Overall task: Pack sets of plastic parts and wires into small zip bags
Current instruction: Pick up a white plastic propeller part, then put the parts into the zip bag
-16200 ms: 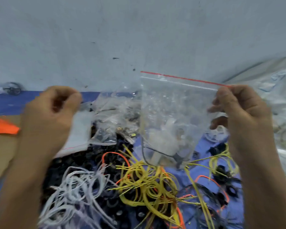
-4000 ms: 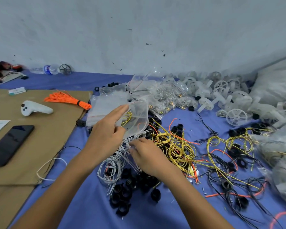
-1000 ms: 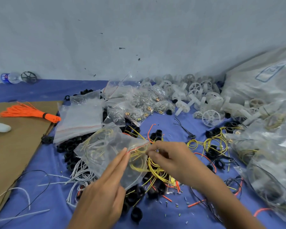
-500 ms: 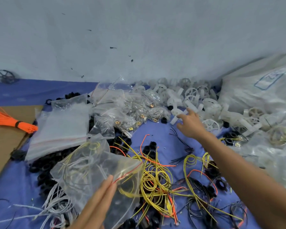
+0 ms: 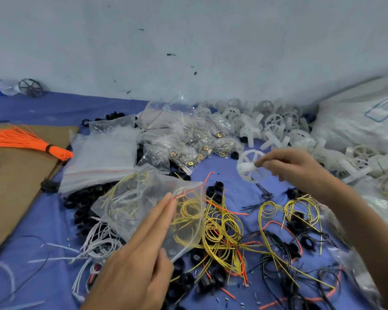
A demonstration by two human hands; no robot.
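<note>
Clear plastic forms the small zip bag (image 5: 148,204) that my left hand (image 5: 139,262) holds by its open, red-striped mouth. My fingers (image 5: 159,215) lie flat along the upper film and my thumb presses from below, so the grip is closed on the bag. Yellow and white wires (image 5: 123,198) are visible inside it. The bag hangs just above the blue cloth (image 5: 45,222), over a spread of black plastic rings (image 5: 81,206) and loose white wires (image 5: 96,245).

My right hand (image 5: 296,168) is raised to the right of the bag, well apart from it. Its thumb and fingertips are pinched together on the hub of a white spoked wheel (image 5: 251,166), which is held clear of the cloth.

Coiled yellow wires (image 5: 222,227) lie between the two hands, mixed with orange and black strands. A heap of white plastic wheels (image 5: 276,128) lies against the wall (image 5: 188,41) behind my right hand. Filled zip bags (image 5: 188,139) and a stack of empty bags (image 5: 105,155) lie beyond the held bag. An orange wire bundle (image 5: 31,142) rests on brown cardboard (image 5: 11,186) at far left.
</note>
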